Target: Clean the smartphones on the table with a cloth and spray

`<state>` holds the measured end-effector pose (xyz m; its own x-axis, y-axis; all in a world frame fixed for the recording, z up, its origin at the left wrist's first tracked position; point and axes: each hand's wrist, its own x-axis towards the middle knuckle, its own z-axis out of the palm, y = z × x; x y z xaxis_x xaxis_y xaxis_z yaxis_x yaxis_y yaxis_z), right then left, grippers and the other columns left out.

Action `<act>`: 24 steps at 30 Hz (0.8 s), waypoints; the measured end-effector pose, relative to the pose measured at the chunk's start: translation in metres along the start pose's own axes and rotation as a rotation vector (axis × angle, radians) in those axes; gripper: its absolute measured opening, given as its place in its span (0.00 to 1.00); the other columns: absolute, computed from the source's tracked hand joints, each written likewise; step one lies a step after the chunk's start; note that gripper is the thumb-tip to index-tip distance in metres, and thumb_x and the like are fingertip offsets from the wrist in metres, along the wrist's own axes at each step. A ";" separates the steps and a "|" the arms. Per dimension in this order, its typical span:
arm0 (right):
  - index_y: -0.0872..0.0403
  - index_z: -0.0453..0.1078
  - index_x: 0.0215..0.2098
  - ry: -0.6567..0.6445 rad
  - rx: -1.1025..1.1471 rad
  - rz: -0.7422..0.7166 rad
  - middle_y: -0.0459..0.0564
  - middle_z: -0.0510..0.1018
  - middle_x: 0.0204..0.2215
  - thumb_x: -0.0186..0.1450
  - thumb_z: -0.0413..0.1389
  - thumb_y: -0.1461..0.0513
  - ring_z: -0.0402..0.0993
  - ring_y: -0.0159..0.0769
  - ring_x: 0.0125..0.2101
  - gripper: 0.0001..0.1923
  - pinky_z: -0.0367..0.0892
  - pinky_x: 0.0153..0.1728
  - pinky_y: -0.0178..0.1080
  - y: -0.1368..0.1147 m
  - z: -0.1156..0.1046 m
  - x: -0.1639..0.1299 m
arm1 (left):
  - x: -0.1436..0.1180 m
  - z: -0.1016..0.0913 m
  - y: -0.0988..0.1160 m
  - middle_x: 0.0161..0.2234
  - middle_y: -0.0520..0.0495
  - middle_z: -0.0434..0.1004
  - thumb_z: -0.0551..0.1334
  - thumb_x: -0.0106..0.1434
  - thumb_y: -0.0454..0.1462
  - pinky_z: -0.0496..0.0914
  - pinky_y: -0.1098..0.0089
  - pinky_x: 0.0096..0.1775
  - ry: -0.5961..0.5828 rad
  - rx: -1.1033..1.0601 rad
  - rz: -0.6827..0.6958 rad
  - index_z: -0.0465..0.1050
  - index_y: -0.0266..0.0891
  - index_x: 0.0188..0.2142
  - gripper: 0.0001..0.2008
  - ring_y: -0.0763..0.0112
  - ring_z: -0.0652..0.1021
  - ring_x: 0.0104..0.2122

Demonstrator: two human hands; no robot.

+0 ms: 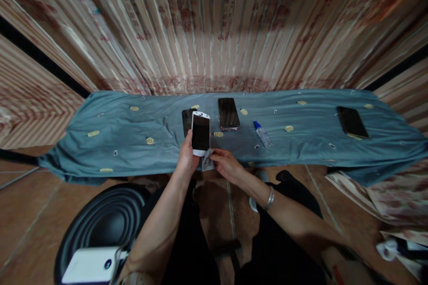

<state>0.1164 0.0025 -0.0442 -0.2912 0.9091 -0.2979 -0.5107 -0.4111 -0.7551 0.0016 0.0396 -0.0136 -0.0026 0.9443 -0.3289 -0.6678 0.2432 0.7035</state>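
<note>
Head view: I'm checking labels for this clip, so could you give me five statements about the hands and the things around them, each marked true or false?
1. The left hand holds a white phone with a dark screen. True.
2. The right hand grips the clear plastic bottle with a blue cap. False: it pinches a thin, crumpled grey piece.
3. The bottle stands upright. False: it lies on its side on the blue-green patterned cloth.
4. A flat black rectangular device lies toward the cloth's right end. True.
5. The white phone's screen faces down. False: it faces up toward the camera.
</note>
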 end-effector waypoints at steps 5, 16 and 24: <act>0.55 0.77 0.27 0.013 0.008 -0.011 0.44 0.80 0.24 0.46 0.65 0.64 0.73 0.29 0.24 0.09 0.68 0.30 0.34 -0.010 -0.007 0.004 | -0.007 0.006 0.003 0.42 0.44 0.82 0.63 0.60 0.47 0.73 0.61 0.48 -0.090 0.003 0.001 0.75 0.38 0.47 0.20 0.60 0.80 0.44; 0.56 0.76 0.26 0.033 0.112 0.059 0.44 0.79 0.21 0.48 0.63 0.67 0.73 0.29 0.23 0.06 0.68 0.27 0.32 -0.017 -0.017 0.011 | -0.013 0.011 0.011 0.44 0.47 0.81 0.71 0.51 0.39 0.73 0.62 0.48 -0.209 0.047 0.095 0.72 0.44 0.52 0.27 0.59 0.78 0.49; 0.56 0.75 0.29 -0.034 0.180 0.158 0.43 0.80 0.24 0.52 0.61 0.69 0.74 0.28 0.24 0.06 0.68 0.29 0.31 -0.018 -0.011 0.009 | -0.008 0.006 0.007 0.34 0.50 0.82 0.73 0.47 0.37 0.73 0.62 0.45 -0.120 0.070 0.136 0.72 0.45 0.52 0.31 0.59 0.80 0.44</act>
<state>0.1322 0.0185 -0.0395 -0.4041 0.8312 -0.3818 -0.5921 -0.5558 -0.5835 0.0010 0.0352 -0.0024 0.0025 0.9882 -0.1532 -0.6140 0.1225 0.7797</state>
